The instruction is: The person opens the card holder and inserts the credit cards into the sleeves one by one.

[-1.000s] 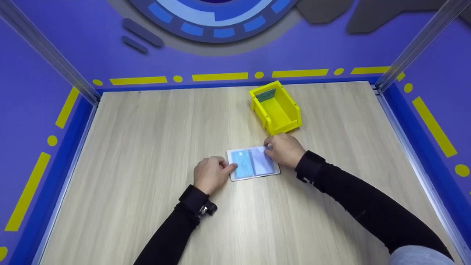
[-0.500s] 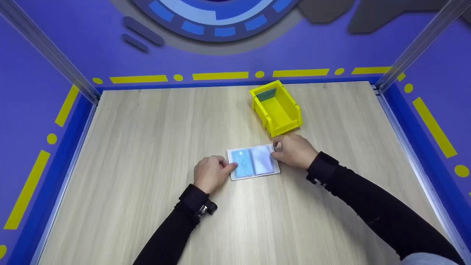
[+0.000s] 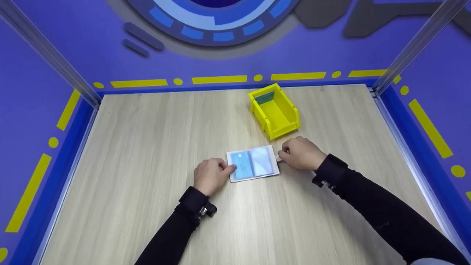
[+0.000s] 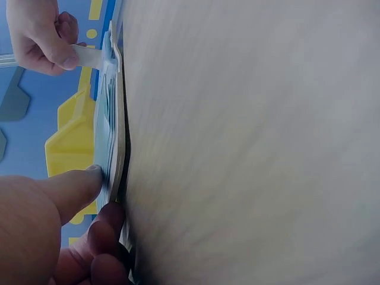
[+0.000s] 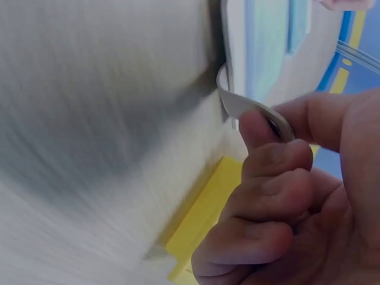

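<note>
A white card holder (image 3: 262, 162) lies open on the table, a light-blue card behind its clear sleeve on the left half. My left hand (image 3: 211, 176) pinches its left edge, thumb on top and fingers underneath, as the left wrist view shows. At the right edge, my right hand (image 3: 303, 152) pinches the end of a short pale strap (image 5: 240, 104) between thumb and index finger. That strap bends out from under the holder, and a dark round spot, perhaps a snap, shows near its end. The other right fingers are curled.
Behind the right hand stands a yellow bin (image 3: 279, 116) with a green piece at its back wall. The wood-grain table (image 3: 147, 140) is bordered by blue walls and metal posts.
My right hand has moved right, from over the holder's right half to beyond its edge, and the strap now shows stretched out there. My left hand has stayed in place.
</note>
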### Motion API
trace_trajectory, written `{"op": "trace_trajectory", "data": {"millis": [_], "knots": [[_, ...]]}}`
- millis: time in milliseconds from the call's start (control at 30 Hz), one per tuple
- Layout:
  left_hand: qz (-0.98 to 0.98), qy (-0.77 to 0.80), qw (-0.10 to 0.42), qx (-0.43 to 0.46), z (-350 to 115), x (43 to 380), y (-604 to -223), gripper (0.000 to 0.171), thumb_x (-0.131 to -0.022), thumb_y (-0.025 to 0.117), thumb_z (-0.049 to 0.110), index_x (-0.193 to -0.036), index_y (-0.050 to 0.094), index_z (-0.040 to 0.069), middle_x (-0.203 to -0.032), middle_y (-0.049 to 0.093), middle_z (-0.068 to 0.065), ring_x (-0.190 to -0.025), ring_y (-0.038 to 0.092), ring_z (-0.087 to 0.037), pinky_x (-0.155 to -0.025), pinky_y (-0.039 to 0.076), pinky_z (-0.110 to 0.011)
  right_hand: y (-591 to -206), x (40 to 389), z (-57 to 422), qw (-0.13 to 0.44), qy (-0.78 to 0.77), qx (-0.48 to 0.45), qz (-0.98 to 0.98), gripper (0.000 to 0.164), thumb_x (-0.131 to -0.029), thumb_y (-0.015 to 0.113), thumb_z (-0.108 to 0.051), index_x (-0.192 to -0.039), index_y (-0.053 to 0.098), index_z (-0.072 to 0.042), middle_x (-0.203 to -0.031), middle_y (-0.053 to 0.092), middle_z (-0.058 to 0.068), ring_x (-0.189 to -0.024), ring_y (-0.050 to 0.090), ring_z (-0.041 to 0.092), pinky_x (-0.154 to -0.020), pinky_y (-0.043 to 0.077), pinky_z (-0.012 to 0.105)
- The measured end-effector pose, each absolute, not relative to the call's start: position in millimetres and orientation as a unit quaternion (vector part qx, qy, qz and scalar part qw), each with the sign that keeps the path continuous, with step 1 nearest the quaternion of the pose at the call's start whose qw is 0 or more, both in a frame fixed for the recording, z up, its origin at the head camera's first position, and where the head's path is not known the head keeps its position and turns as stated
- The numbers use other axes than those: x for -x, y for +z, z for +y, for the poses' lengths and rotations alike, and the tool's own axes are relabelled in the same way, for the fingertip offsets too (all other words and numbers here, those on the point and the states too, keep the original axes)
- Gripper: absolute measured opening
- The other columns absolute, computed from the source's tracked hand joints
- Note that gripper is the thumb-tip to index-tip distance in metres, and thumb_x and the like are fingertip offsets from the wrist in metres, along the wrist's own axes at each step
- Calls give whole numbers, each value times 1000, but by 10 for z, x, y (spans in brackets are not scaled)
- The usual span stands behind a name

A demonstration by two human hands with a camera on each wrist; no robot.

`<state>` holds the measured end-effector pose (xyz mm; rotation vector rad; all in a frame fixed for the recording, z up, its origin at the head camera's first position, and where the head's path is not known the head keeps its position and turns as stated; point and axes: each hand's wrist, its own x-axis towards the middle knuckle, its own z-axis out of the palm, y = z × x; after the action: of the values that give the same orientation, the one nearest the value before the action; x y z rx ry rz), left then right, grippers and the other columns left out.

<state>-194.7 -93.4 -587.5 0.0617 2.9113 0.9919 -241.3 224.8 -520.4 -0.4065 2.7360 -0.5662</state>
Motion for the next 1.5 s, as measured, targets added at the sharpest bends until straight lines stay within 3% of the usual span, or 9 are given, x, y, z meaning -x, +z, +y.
{"op": "trace_trajectory", "data": {"millis": [167,533,767,1167,1500], "knots": [[945,324,31,-20,-938,1937,-5883,37,-96,82,52,-71,74,25,-64,60,11,-62,55,-12,-62,39,-32,-5090,2376,2258,164,-238,120,950,32,-108,64,-29,-81,70,-13,-67,53,-3,-64,52,17,-64,42,32],[942,335,30,-21,-940,1926,-5863,33,-97,80,48,-72,75,27,-63,59,11,-64,57,-13,-66,42,-34,-4799,2308,2305,148,-269,127,943,36,-108,62,-29,-75,63,-17,-66,48,-5,-63,49,17,-61,39,31],[939,339,40,-31,-938,1940,-5846,32,-100,77,46,-75,76,26,-64,58,11,-64,56,-13,-68,42,-34,-4732,2300,2112,169,-320,124,924,34,-109,63,-34,-80,68,-17,-74,57,-2,-69,53,18,-64,43,32],[936,343,51,-60,-955,1979,-5829,33,-105,71,38,-76,78,23,-68,65,8,-62,55,-12,-64,40,-33,-4898,2419,1503,167,-395,171,887,34,-111,62,-34,-82,70,-17,-78,66,-3,-70,56,14,-64,44,27],[929,357,62,-71,-1012,2010,-5816,28,-107,69,34,-85,82,21,-78,73,4,-66,58,-13,-66,44,-34,-5195,2520,1182,186,-431,176,865,40,-113,61,-36,-75,62,-21,-72,61,-6,-63,53,11,-60,42,25]]}}
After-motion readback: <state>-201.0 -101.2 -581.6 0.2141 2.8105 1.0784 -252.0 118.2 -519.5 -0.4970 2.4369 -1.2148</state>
